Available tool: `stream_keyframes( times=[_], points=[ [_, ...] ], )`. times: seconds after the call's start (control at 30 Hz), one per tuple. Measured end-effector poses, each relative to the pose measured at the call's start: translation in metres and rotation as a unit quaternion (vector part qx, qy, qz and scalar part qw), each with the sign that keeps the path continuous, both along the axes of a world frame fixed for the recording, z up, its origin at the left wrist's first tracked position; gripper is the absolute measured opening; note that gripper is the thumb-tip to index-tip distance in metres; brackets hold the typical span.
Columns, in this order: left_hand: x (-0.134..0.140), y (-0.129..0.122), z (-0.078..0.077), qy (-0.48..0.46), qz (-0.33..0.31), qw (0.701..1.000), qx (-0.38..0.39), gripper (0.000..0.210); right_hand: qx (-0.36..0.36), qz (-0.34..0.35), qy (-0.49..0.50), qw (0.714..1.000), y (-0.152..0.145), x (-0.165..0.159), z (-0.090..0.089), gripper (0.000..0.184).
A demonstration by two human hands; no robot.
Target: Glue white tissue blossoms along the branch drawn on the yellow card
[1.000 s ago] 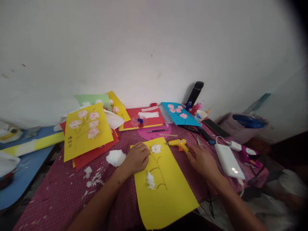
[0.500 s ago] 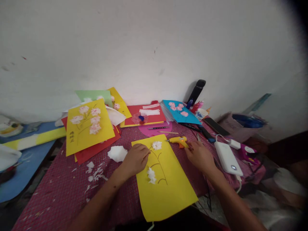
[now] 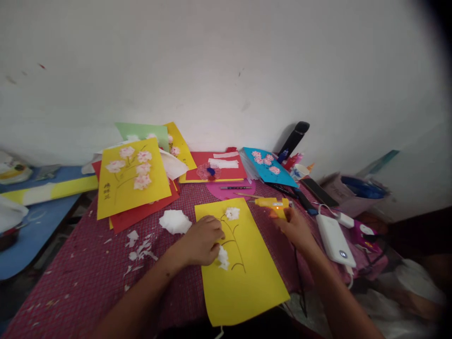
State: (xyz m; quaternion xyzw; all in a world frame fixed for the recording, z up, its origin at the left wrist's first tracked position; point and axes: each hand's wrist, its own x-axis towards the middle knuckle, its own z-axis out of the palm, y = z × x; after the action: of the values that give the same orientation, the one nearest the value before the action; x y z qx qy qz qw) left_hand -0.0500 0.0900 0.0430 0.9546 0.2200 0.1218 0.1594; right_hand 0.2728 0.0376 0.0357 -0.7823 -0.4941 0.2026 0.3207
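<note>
A yellow sheet of paper (image 3: pixel 243 294) with brown drawn branches lies in front of me. A white crumpled-paper flower (image 3: pixel 232 213) is at its top, and another white paper flower (image 3: pixel 223 258) sits lower on the left. My left hand (image 3: pixel 203 240) is over the sheet's left edge beside the lower flower, fingers bent, with a gap between thumb and forefinger and nothing visible in it. My right hand (image 3: pixel 296 230) grips a yellow glue gun (image 3: pixel 271 202) by its handle; its nozzle points left, above the sheet's upper right corner.
White torn paper (image 3: pixel 174 221) and scraps (image 3: pixel 144 249) lie left of the sheet. Finished flower cards (image 3: pixel 134 176) are stacked at the back left, a blue card (image 3: pixel 259 162) at the back right. A white power bank (image 3: pixel 335 241) and cables are on the right.
My right hand has closed round the glue gun's handle and lifted it from the table, slightly to the right. My left hand has moved down from the branch tip towards the lower flower.
</note>
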Motion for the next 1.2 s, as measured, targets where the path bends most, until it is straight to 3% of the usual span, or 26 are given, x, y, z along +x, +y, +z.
stream_keyframes(
  times=[0.13,0.27,0.37,0.5,0.73,0.93,1.2],
  points=[
    [0.001,-0.001,-0.001,-0.01,0.005,1.0,0.002,0.012,0.028,0.056,0.241,0.968,-0.016,-0.018,0.013,0.019],
    [0.001,-0.002,-0.002,-0.019,0.001,1.0,0.006,0.011,0.017,0.079,0.307,0.948,-0.023,-0.04,0.02,0.031],
    [0.0,-0.001,-0.004,-0.021,0.003,1.0,0.012,0.01,0.025,0.065,0.268,0.961,-0.025,-0.053,0.023,0.033],
    [0.0,-0.001,-0.006,-0.017,-0.003,1.0,0.011,0.008,0.103,0.041,0.21,0.971,-0.027,-0.064,0.021,0.029],
    [0.0,-0.001,-0.008,-0.021,0.003,1.0,0.013,0.009,-0.049,0.14,0.18,0.972,-0.028,-0.066,0.004,0.023],
    [-0.001,-0.001,-0.011,-0.021,0.0,1.0,0.019,0.006,-0.032,0.144,0.043,0.988,-0.025,-0.074,0.007,0.021],
    [-0.002,-0.001,-0.01,-0.024,0.0,0.999,0.025,0.006,-0.025,0.17,-0.149,0.974,-0.02,-0.078,0.0,0.023]
  ],
)
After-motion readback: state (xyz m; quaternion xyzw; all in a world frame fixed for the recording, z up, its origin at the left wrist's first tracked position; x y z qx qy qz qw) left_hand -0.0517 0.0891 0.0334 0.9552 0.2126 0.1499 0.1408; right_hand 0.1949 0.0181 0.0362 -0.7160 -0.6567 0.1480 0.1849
